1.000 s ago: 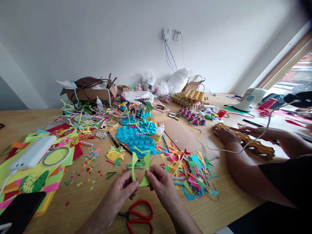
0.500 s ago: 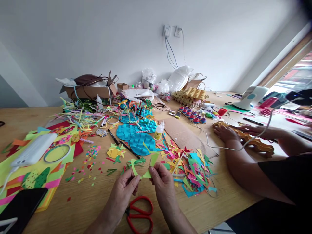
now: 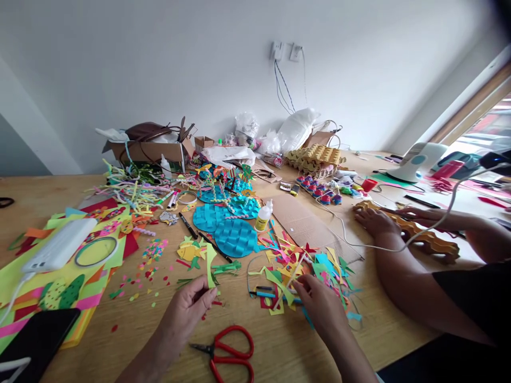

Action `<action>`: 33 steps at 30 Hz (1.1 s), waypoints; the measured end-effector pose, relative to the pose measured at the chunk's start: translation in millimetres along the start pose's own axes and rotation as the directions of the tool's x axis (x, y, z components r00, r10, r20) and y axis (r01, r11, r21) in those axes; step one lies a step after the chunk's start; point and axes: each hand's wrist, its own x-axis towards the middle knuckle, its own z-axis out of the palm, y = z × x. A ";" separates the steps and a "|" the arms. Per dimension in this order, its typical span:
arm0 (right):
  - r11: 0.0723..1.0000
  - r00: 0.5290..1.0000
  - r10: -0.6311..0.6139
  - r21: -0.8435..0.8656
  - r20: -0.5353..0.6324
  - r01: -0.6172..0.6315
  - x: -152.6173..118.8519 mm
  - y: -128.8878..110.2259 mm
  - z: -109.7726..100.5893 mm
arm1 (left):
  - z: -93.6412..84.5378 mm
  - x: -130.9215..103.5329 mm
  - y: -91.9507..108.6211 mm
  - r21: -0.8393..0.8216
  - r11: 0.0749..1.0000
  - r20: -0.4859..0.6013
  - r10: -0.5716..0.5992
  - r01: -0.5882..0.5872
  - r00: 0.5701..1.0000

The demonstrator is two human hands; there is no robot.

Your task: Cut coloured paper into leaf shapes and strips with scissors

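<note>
My left hand [image 3: 194,304] pinches a curved strip of light green paper [image 3: 210,264], which stands up from thumb and forefinger. My right hand [image 3: 321,306] is at the near edge of a pile of coloured paper scraps [image 3: 317,268], its fingers loosely bent; I see no paper clearly held in them. A light green scrap [image 3: 279,282] lies beside its fingertips. Red-handled scissors [image 3: 233,348] lie on the table between my forearms, blades pointing left. Ahead are a yellow paper fish [image 3: 190,250] and green paper cutouts [image 3: 227,267].
Blue woven paper discs [image 3: 235,238] and a glue bottle [image 3: 263,215] stand mid-table. At right, another person's hands [image 3: 377,222] rest on an egg-carton strip [image 3: 429,242]; a white cable [image 3: 371,246] crosses there. At left are coloured sheets, a white power bank [image 3: 59,247] and a phone [image 3: 40,340].
My hands have moved apart. The left keeps a green paper strip; the right has moved right to the scrap pile. The scissors' blades now show.
</note>
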 end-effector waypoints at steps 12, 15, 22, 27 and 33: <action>0.594 0.857 -0.336 0.794 0.390 -0.129 -21.4 -97.3 15.8 | -1.7 -10.8 10.9 0.280 0.948 0.250 0.079 -0.150 0.965; 0.491 0.849 -0.329 0.843 0.413 -0.220 -11.4 -109.8 25.0 | -3.1 -13.5 15.7 0.368 0.917 0.273 0.050 -0.152 0.961; 0.428 0.786 -0.370 0.842 0.496 -0.329 4.6 -115.0 37.4 | -11.9 -15.2 16.4 0.399 0.903 0.317 0.027 -0.159 0.948; 0.449 0.786 -0.332 0.820 0.521 -0.354 2.1 -111.2 33.8 | -26.1 -11.2 13.9 0.254 0.963 0.235 0.025 -0.086 0.972; 0.375 0.765 -0.342 0.825 0.546 -0.422 -2.2 -109.8 37.9 | -31.5 -10.5 16.6 0.027 0.999 0.054 -0.040 0.038 0.998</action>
